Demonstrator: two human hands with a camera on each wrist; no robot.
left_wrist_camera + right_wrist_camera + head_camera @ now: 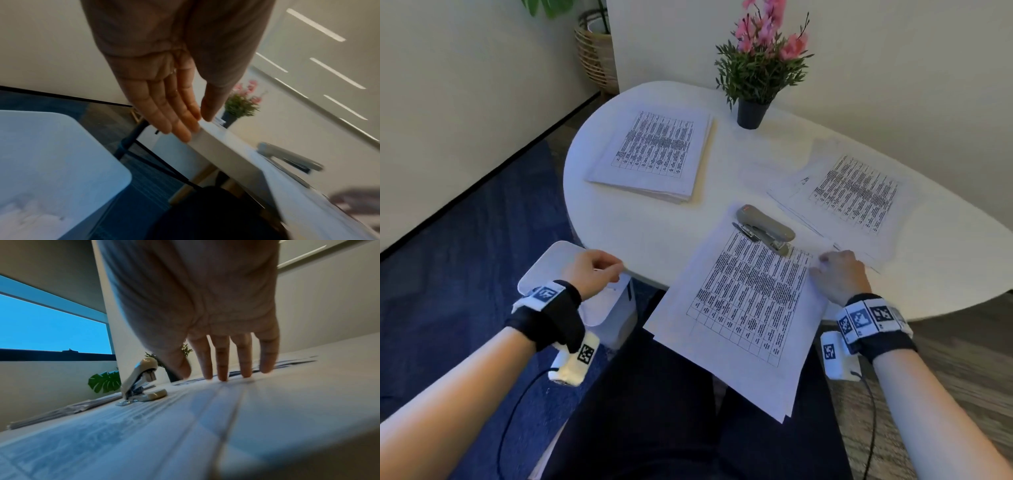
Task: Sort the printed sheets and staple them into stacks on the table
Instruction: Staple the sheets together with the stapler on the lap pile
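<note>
A near stack of printed sheets (pixel 743 301) lies at the table's front edge and overhangs onto my lap. A grey stapler (pixel 763 228) rests on its top corner, seen again as the stapler (pixel 139 382) in the right wrist view. My right hand (pixel 825 265) has straight fingers, and its fingertips (pixel 223 376) touch the right edge of this stack. Holding nothing, my left hand (pixel 609 270) hovers at the table's left front edge with its fingers (pixel 180 128) straight. A thick stack (pixel 654 154) lies at the far left, and loose sheets (pixel 856 192) at the right.
A white printer (pixel 571 270) stands on the floor left of the white table (pixel 640 233), right under my left hand. A potted plant (pixel 753 113) stands at the table's back edge. A wicker basket (pixel 594 51) sits in the far corner.
</note>
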